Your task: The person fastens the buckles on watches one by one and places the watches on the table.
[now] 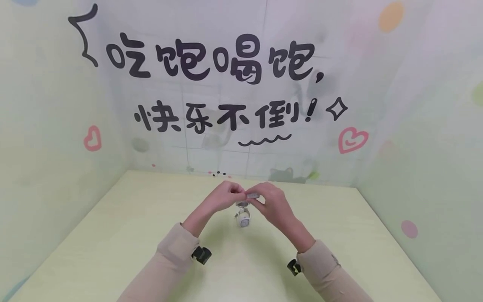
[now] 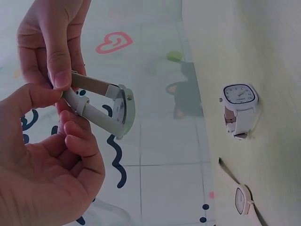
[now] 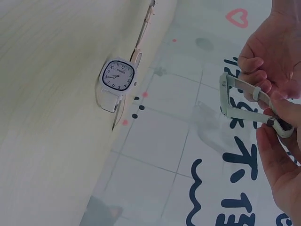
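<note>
1. Here's the table (image 1: 113, 235), running back to the rear wall (image 1: 219, 157), with the left wall (image 1: 56, 167) and right wall (image 1: 422, 147) flanking it.
2. Up on that rear wall, two rows of lettering (image 1: 232, 119), and directly under the lower row's right half, a wavy line (image 1: 265, 140).
3. Centre now: left hand (image 1: 226, 196) and right hand (image 1: 273, 203) side by side, the held watch (image 2: 101, 119) between them, above the table.
4. Below them, a second watch (image 2: 241, 95) on the tabletop!
5. Left of that, on the same surface, a third watch (image 2: 241, 200); whether they touch, can't tell.
</note>
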Action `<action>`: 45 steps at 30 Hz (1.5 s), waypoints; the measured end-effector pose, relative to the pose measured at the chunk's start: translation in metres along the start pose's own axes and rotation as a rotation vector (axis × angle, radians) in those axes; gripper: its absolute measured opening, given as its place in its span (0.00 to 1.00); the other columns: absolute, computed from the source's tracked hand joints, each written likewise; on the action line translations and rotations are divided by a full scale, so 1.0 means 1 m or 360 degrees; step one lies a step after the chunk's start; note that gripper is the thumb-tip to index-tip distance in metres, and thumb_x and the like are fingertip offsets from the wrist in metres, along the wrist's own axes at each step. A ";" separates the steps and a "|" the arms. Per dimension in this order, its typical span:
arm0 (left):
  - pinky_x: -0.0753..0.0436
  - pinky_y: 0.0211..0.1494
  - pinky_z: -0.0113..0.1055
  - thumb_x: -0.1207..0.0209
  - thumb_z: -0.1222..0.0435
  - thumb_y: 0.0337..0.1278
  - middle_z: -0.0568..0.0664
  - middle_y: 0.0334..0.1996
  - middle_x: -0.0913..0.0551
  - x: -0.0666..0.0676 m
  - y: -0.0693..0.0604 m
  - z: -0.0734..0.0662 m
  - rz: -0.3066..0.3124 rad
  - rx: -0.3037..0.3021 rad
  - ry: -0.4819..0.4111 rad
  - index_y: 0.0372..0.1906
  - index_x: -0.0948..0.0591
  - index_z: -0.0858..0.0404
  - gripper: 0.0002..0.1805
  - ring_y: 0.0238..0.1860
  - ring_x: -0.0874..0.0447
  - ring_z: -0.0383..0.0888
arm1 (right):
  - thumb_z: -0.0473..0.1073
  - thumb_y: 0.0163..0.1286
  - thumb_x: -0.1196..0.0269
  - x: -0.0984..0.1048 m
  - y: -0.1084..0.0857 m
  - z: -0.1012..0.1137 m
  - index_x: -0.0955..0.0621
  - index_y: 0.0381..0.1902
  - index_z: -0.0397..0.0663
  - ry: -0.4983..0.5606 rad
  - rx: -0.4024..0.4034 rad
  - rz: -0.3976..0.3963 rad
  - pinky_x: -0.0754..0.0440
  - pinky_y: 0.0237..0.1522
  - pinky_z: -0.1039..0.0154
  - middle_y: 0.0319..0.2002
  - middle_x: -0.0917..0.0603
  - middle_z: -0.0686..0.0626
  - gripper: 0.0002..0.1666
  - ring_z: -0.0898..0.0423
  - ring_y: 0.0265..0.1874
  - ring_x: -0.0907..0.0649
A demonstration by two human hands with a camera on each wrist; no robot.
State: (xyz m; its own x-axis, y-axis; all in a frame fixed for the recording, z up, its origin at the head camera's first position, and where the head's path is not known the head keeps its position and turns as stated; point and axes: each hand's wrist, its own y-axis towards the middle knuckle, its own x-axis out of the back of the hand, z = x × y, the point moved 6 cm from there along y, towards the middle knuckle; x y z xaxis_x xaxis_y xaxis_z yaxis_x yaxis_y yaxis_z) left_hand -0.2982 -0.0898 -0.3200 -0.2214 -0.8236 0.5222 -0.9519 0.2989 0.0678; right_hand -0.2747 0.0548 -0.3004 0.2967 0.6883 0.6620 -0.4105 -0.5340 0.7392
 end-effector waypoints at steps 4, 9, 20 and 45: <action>0.34 0.30 0.32 0.45 0.65 0.61 0.47 0.27 0.23 0.005 0.002 0.004 -0.0061 0.0033 0.0036 0.35 0.17 0.66 0.10 0.27 0.33 0.41 | 0.39 0.58 0.26 0.003 0.001 -0.004 0.13 0.39 0.48 0.0010 -0.0047 -0.0015 0.16 0.41 0.62 0.36 0.10 0.53 0.10 0.57 0.37 0.14; 0.33 0.30 0.31 0.45 0.64 0.62 0.47 0.26 0.25 0.011 0.005 0.013 -0.0102 0.0099 0.0097 0.37 0.16 0.68 0.11 0.27 0.34 0.40 | 0.39 0.57 0.25 0.008 -0.001 -0.011 0.13 0.39 0.47 0.0026 -0.0144 0.0001 0.15 0.41 0.61 0.35 0.11 0.52 0.11 0.57 0.36 0.14; 0.36 0.26 0.29 0.46 0.66 0.61 0.45 0.24 0.29 0.014 0.001 0.016 -0.0071 0.0091 -0.0018 0.38 0.18 0.68 0.10 0.24 0.36 0.39 | 0.36 0.59 0.27 0.004 -0.005 -0.017 0.14 0.42 0.42 0.0240 -0.0258 0.0017 0.12 0.41 0.65 0.38 0.11 0.48 0.12 0.55 0.38 0.12; 0.17 0.57 0.46 0.33 0.66 0.60 0.55 0.40 0.12 -0.002 0.003 -0.001 -0.0410 -0.0328 -0.0057 0.46 0.15 0.63 0.10 0.46 0.15 0.49 | 0.33 0.65 0.32 0.001 -0.011 -0.034 0.16 0.43 0.40 0.0741 -0.0798 -0.0241 0.12 0.39 0.64 0.41 0.14 0.41 0.09 0.46 0.38 0.12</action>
State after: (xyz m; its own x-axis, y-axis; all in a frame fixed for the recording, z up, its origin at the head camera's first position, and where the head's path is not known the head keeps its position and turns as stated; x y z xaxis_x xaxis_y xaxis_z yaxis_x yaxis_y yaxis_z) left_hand -0.3002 -0.0873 -0.3200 0.0105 -0.9000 0.4357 -0.9155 0.1666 0.3663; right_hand -0.2987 0.0779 -0.3126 0.0280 0.9357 0.3516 -0.7753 -0.2017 0.5985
